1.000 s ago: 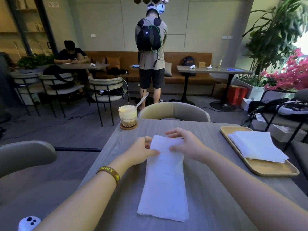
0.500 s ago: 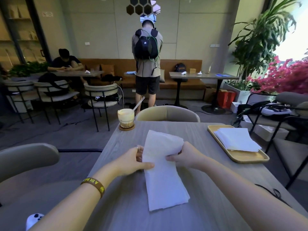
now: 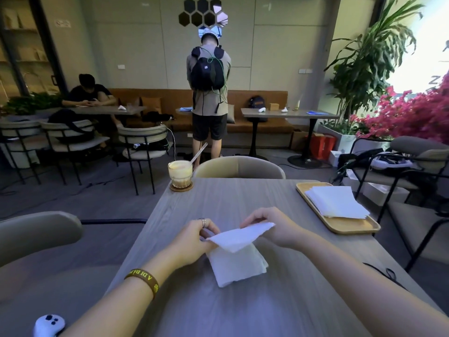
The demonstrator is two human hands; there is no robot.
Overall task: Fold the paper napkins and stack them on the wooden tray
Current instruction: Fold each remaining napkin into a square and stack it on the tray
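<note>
Napkin (image 3: 237,254) sits mid-table (image 3: 243,195), just in front of the person. Near half lies flat, axis roughly front-to-back. Far half is off the surface and doubled back over the near half. The raised edge runs left-right, with its right corner higher than the left. Left hand (image 3: 194,239) has thumb and fingers pinching the left corner of that edge. Right hand (image 3: 274,229) is pinching the right corner, fingers curled on the paper. Tray (image 3: 349,226) is on the table's right edge, well apart from the hands, long axis front-to-back. A stack (image 3: 336,201) of white napkins lies on it. Glass (image 3: 180,173) with a straw stands at the far left corner
</note>
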